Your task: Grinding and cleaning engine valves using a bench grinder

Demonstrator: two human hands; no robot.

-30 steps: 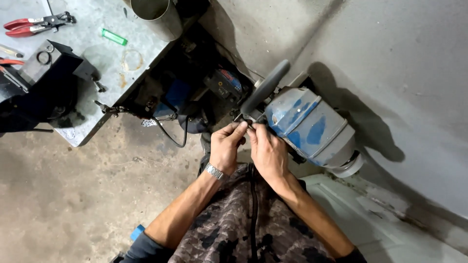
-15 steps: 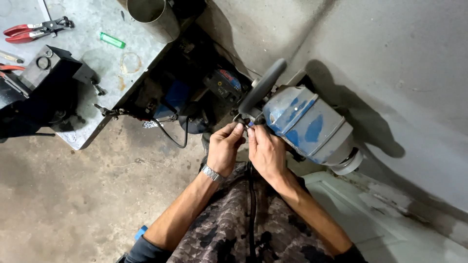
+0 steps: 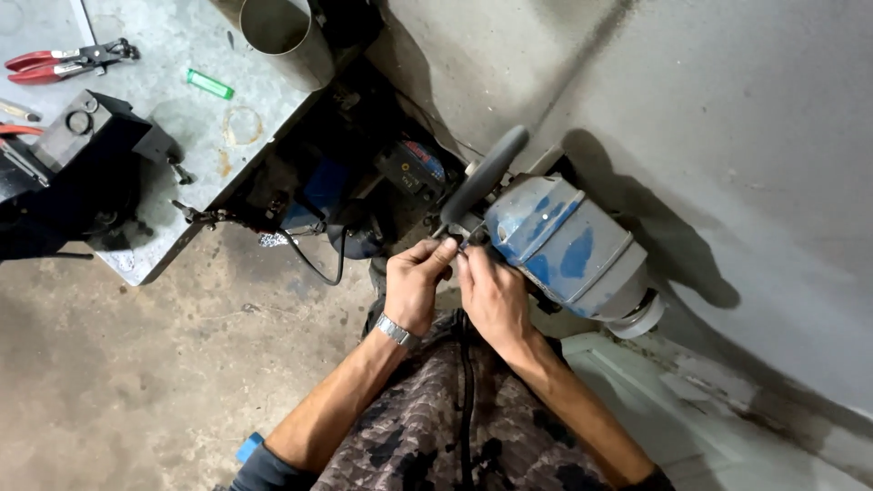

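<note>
A bench grinder [image 3: 568,250] with a worn blue and grey body stands against the wall, its dark wheel [image 3: 485,174] pointing toward me. My left hand [image 3: 416,284], with a metal watch at the wrist, pinches a small dark piece just below the wheel. My right hand [image 3: 491,295] sits close beside it, fingers curled on the same small piece at the grinder's front. What the piece is stays hidden by my fingers. A black cable [image 3: 466,391] runs down over my patterned trousers.
A grey metal workbench [image 3: 195,127] on the left carries red-handled pliers [image 3: 64,62], a small green object [image 3: 210,84], a steel tube [image 3: 277,32] and a black vise [image 3: 86,168]. Dark clutter with a blue part [image 3: 323,191] lies under it. Concrete floor [image 3: 136,382] spreads left.
Both hands stay at the grinder's front and have shifted only slightly; the view has moved a little.
</note>
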